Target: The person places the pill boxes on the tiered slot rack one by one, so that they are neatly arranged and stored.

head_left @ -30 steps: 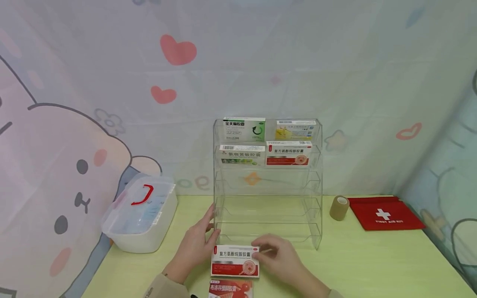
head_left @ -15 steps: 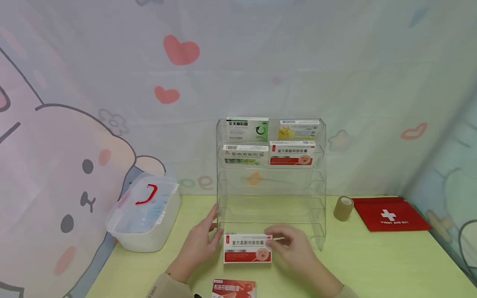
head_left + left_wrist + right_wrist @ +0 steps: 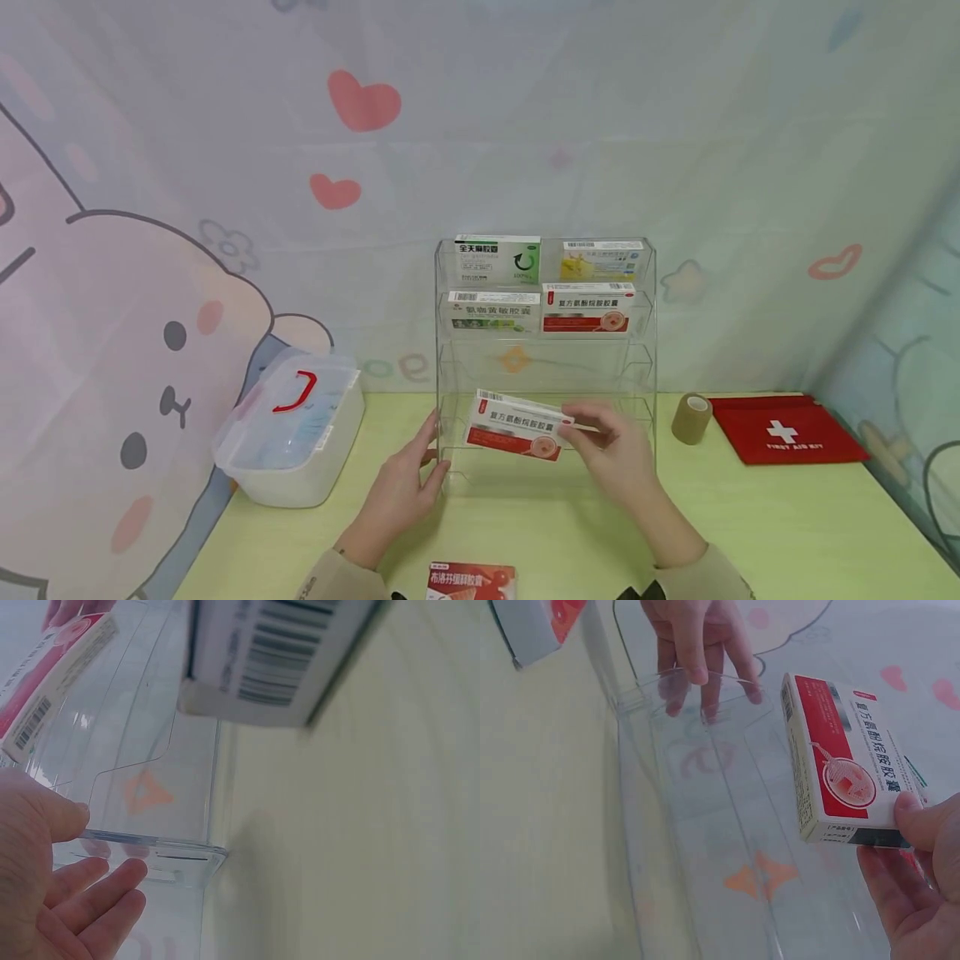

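Note:
My right hand [image 3: 617, 450] pinches one end of a white-and-red medicine box [image 3: 516, 427]. In the head view the box is tilted, its right end lower, in front of the lower tiers of a clear tiered display rack [image 3: 540, 482]. The right wrist view shows thumb and fingers on the end of the medicine box [image 3: 847, 761]. At the rack's left side, my left hand [image 3: 405, 483] holds the side panel, thumb on one face and fingers on the other. A red medicine box [image 3: 471, 581] lies on the table at the near edge of view.
Several medicine boxes, among them a green-and-white box [image 3: 497, 260], stand in the rack's top two tiers. A white lidded bin [image 3: 288, 429] with a red handle is at left. A brown tape roll [image 3: 691, 419] and red first aid pouch [image 3: 787, 431] lie at right.
The right hand has raised the white-and-red medicine box from near the table, up and slightly right, and it now tilts. My left hand stays on the rack's side.

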The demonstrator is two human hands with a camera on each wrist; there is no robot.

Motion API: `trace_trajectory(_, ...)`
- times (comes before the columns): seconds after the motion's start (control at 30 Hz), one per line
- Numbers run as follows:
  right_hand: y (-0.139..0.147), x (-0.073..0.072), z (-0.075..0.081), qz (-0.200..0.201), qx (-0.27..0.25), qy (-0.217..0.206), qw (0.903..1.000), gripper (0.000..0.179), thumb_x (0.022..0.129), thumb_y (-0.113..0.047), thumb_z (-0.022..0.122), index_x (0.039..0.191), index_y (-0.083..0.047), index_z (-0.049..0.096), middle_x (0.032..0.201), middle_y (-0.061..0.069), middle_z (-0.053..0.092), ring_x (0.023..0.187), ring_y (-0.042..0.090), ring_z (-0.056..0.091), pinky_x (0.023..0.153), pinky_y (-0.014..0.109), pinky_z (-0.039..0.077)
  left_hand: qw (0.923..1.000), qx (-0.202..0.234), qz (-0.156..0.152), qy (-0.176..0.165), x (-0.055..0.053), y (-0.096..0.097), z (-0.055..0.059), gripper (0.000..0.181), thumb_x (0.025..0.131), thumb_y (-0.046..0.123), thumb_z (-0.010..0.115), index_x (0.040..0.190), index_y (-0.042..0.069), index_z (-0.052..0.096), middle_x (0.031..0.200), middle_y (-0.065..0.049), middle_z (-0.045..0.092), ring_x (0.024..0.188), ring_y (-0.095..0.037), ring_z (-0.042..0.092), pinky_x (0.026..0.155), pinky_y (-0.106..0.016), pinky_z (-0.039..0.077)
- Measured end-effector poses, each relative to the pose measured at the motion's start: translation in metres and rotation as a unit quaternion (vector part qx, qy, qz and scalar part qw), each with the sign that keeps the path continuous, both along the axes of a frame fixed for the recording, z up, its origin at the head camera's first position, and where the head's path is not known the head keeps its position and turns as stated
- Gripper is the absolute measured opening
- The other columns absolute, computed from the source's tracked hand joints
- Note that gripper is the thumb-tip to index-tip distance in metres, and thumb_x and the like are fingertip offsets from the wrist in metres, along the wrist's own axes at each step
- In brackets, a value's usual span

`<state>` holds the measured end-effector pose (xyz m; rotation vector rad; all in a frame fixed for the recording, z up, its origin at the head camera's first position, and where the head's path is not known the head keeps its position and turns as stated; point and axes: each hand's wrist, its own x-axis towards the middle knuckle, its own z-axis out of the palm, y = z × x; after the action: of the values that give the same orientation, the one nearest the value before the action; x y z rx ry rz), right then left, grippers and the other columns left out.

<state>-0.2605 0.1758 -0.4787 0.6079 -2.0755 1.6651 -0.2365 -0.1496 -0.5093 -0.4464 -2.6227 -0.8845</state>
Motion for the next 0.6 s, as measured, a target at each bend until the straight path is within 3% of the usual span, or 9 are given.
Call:
trace_trajectory(0.27,0.003,-0.016,0.024,-0.046,-0.022,0.020,0.9985,0.025,0.091,0.006,0.085,0.115,0.001,0.080,0.123,0.020,0.075,0.109,-0.015,0.071,0.090,0.013,0.062,0.9999,-0.007,-0.001,0.009,-0.001,0.000,-0.001,0.084,0.105,0.011,0.074,0.175,0.011,0.028,0.155,-0.021,0.066,0.116,-0.029,0.082,0.104,-0.049,0.064)
trace_trajectory(0.6,-0.005,-0.031,0.049,-0.101,-0.018,0.090,0.9906,0.021,0.093,0.002,0.084,0.114,0.003,0.080,0.120,0.018,0.075,0.111,-0.013,0.068,0.090,0.008,0.059,1.0000,-0.002,-0.002,0.007,0.001,-0.001,-0.001,0.083,0.105,0.012,0.075,0.174,0.009,0.030,0.153,-0.022,0.067,0.115,-0.030,0.082,0.104,-0.050,0.064)
